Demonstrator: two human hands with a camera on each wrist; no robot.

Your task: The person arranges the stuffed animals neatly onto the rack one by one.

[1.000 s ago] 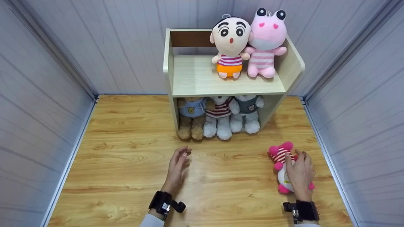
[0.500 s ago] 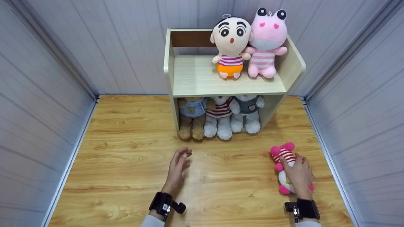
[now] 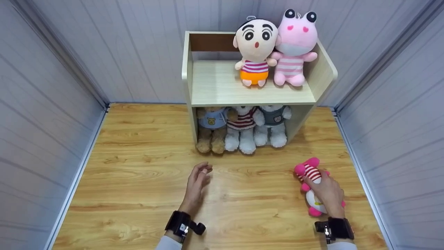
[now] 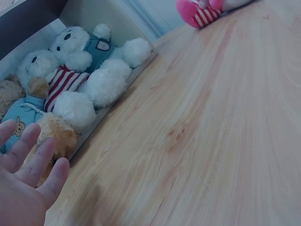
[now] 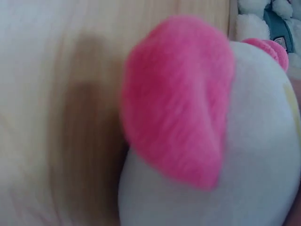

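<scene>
My right hand (image 3: 327,192) grips a pink-and-white plush toy (image 3: 312,172) around its upper body, thumb on one side and fingers on the other. The toy wears a red-and-white striped top and lies on the floor at the right, pink feet toward the shelf. In the right wrist view its white head (image 5: 258,141) and a pink ear (image 5: 181,101) fill much of the picture; the hand barely shows there. My left hand (image 3: 195,184) holds nothing, its fingers relaxed, in front of the shelf's left end. The left wrist view shows these fingers (image 4: 40,162) spread apart.
A two-tier wooden shelf (image 3: 215,83) stands at the back. On top sit a boy doll (image 3: 255,52) and a pink frog-like plush (image 3: 293,48). Below are a brown bear (image 3: 212,128), a striped-shirt bear (image 3: 241,126) and a grey-vested bear (image 3: 271,125). Panel walls (image 3: 399,114) enclose the wooden floor (image 3: 242,201).
My right hand's thumb and fingers have closed in around the plush toy. The toy has turned slightly, its feet shifting a little left. The left hand stays nearly still.
</scene>
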